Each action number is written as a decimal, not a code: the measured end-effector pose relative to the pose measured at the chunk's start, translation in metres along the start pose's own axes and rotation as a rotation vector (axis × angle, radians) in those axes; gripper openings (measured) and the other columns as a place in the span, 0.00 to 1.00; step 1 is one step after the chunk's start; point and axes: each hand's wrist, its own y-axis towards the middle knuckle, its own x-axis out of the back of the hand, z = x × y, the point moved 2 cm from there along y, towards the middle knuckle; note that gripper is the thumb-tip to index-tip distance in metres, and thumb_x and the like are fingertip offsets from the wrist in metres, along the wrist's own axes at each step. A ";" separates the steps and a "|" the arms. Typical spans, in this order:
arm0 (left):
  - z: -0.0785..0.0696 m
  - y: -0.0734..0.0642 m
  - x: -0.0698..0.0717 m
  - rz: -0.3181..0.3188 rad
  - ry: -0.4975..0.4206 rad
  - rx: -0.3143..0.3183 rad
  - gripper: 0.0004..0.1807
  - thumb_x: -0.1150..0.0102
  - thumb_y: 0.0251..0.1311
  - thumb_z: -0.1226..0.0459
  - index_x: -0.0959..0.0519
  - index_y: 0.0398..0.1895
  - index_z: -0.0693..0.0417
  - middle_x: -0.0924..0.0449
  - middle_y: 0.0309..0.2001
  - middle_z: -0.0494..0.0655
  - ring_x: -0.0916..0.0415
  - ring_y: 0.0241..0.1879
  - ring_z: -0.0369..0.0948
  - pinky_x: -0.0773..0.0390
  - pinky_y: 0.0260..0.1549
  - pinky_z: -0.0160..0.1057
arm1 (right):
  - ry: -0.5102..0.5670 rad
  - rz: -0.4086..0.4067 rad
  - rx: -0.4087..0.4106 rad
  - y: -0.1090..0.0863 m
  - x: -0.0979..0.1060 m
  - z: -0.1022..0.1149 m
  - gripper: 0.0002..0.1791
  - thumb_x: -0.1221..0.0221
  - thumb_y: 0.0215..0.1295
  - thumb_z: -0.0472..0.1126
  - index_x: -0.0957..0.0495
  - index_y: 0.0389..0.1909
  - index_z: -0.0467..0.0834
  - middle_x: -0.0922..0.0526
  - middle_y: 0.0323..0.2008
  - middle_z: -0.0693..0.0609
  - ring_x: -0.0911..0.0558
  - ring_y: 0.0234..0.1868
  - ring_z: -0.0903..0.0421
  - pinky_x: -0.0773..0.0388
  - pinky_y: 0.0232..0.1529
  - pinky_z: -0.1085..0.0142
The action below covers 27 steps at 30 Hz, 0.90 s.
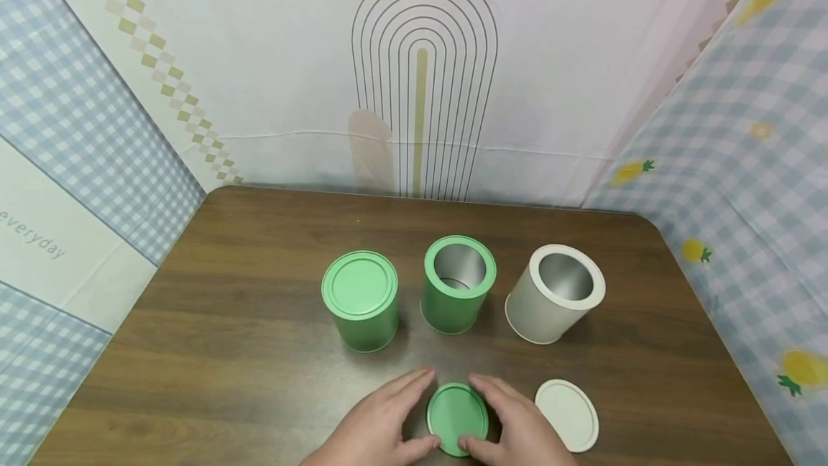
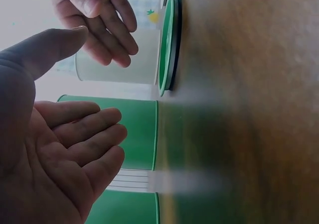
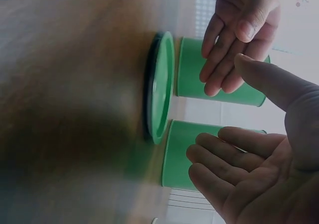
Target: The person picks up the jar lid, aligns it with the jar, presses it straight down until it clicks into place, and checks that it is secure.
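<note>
L hand (image 1: pixel 382 423) & R hand (image 1: pixel 520 423) both spread, thumbs out, raised slightly off bench (image 1: pixel 213 351). Green lid (image 1: pixel 457 419) btwn & below them, flat on bench. White lid (image 1: pixel 567 416) just right of R hand. Beyond L hand: closed green can (image 1: pixel 366 326); beyond gap btwn hands: open green can (image 1: pixel 451 313); beyond R hand: open white can (image 1: pixel 538 316).

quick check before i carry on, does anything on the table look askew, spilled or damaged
No, nothing stands out as askew, and no spill or damage shows. The open green can and white can stand upright without lids; a green lid and white lid lie on the table.
</note>
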 end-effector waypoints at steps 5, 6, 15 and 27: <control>0.000 0.000 -0.004 0.014 -0.011 -0.004 0.40 0.32 0.61 0.49 0.30 0.68 0.65 0.26 0.66 0.54 0.27 0.65 0.45 0.25 0.61 0.44 | 0.017 0.102 -0.056 0.000 -0.003 -0.004 0.41 0.22 0.45 0.53 0.22 0.59 0.37 0.19 0.55 0.49 0.18 0.52 0.50 0.18 0.49 0.57; 0.001 -0.001 -0.005 0.020 -0.015 -0.003 0.40 0.32 0.61 0.49 0.30 0.68 0.65 0.26 0.66 0.54 0.27 0.65 0.45 0.25 0.61 0.44 | 0.019 0.112 -0.066 -0.001 -0.003 -0.004 0.41 0.22 0.45 0.53 0.22 0.59 0.37 0.19 0.56 0.49 0.18 0.52 0.51 0.19 0.49 0.58; 0.002 0.000 -0.011 0.042 -0.026 -0.002 0.40 0.32 0.61 0.49 0.31 0.69 0.65 0.26 0.66 0.53 0.28 0.65 0.45 0.25 0.61 0.44 | 0.067 0.192 -0.113 -0.003 -0.007 -0.009 0.42 0.23 0.47 0.55 0.24 0.62 0.38 0.20 0.56 0.50 0.19 0.51 0.53 0.19 0.47 0.61; 0.005 0.000 -0.016 0.088 -0.027 0.005 0.40 0.31 0.60 0.49 0.30 0.69 0.64 0.25 0.65 0.52 0.27 0.65 0.46 0.25 0.61 0.44 | 0.007 0.205 -0.014 -0.007 -0.013 -0.016 0.45 0.21 0.44 0.50 0.26 0.61 0.33 0.20 0.56 0.46 0.19 0.53 0.47 0.19 0.51 0.56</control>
